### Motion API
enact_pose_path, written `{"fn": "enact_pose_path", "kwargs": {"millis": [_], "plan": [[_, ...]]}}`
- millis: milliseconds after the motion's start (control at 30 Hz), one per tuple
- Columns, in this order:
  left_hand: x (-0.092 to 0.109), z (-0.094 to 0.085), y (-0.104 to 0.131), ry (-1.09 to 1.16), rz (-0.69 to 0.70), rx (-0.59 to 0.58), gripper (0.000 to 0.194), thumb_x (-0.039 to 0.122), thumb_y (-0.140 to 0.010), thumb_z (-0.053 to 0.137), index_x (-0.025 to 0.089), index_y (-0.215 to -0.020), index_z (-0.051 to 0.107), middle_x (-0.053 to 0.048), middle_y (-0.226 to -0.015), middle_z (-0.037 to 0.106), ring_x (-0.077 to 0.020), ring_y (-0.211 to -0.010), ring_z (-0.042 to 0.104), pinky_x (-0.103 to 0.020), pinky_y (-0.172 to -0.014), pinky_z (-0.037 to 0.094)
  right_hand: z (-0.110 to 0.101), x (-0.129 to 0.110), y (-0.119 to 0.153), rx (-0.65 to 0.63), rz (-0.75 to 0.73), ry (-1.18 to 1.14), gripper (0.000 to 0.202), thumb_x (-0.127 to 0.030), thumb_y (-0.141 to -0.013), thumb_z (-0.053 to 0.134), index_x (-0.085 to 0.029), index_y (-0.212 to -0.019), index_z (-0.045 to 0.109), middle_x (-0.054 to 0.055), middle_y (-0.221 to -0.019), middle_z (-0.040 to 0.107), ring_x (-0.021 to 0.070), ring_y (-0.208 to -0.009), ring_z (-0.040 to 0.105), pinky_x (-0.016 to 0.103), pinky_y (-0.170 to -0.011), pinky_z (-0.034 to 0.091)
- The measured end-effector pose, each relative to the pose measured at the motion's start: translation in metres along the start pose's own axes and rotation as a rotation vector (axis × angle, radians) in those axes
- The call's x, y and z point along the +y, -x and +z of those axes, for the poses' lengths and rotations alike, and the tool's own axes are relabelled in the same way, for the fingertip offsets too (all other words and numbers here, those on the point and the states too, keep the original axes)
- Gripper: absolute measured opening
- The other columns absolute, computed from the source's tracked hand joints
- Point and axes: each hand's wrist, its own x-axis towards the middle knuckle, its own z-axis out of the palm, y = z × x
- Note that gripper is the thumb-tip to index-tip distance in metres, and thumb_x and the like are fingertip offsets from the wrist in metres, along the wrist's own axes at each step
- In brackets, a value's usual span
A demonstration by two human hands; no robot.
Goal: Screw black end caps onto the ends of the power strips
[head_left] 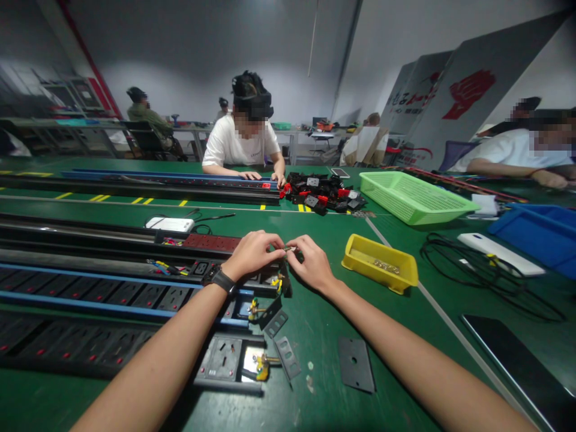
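Observation:
My left hand (256, 255), with a black watch on its wrist, pinches its fingertips together. My right hand (311, 263) meets it fingertip to fingertip. Between them shows a small brass-coloured part (291, 249), mostly covered by the fingers. Just below lies the end of a black power strip with a yellow-green wire (278, 282). Nearer me are a blue-edged power strip (173, 297) and a black power strip (220, 357), each with a brass bolt (269, 360) and yellow-green wire at its end. Dark metal end plates (287, 358) lie beside these ends.
A yellow bin (382, 264) with small brass pieces stands right of my hands. Beyond are a green basket (414, 195), black socket modules (317, 192) and a co-worker (245, 141). A flat plate (355, 363), black cable (486, 279), blue bin (540, 234) and dark tablet-like device (517, 366) lie right.

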Motion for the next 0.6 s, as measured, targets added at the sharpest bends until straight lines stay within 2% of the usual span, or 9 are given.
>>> {"fn": "enact_pose_path", "kwargs": {"millis": [167,400,600], "plan": [[-0.0016,0.0015,-0.0007,0.083,-0.026,-0.007,0.019,0.043,-0.091,0.072,0.025,-0.095,0.077,0.001,-0.090,0.079,-0.0169,-0.081,0.070,-0.024,-0.069,0.042,0.0002,-0.0002,0.0009,-0.031,-0.038,0.003,0.020,-0.027,-0.097,0.057,-0.023,-0.113,0.068,0.006,-0.105,0.065,0.0192,-0.091,0.066,0.029,-0.081,0.052],[-0.0029,0.0031,-0.0005,0.121,-0.061,0.022,0.024,0.043,-0.096,0.062,0.024,-0.093,0.077,0.000,-0.088,0.079,-0.0170,-0.078,0.069,-0.024,-0.066,0.041,-0.0003,0.0008,0.0003,-0.065,0.009,0.036,0.015,-0.030,-0.100,0.055,-0.023,-0.103,0.068,0.005,-0.099,0.066,0.0184,-0.085,0.065,0.029,-0.077,0.048],[-0.0012,0.0031,-0.0001,0.109,-0.061,0.069,0.027,0.039,-0.099,0.056,0.022,-0.091,0.075,-0.001,-0.086,0.077,-0.0159,-0.072,0.066,-0.025,-0.064,0.038,-0.0015,-0.0009,-0.0007,-0.112,-0.028,0.023,0.014,-0.029,-0.102,0.053,-0.022,-0.098,0.064,0.004,-0.094,0.066,0.0185,-0.086,0.063,0.029,-0.079,0.047]]}}
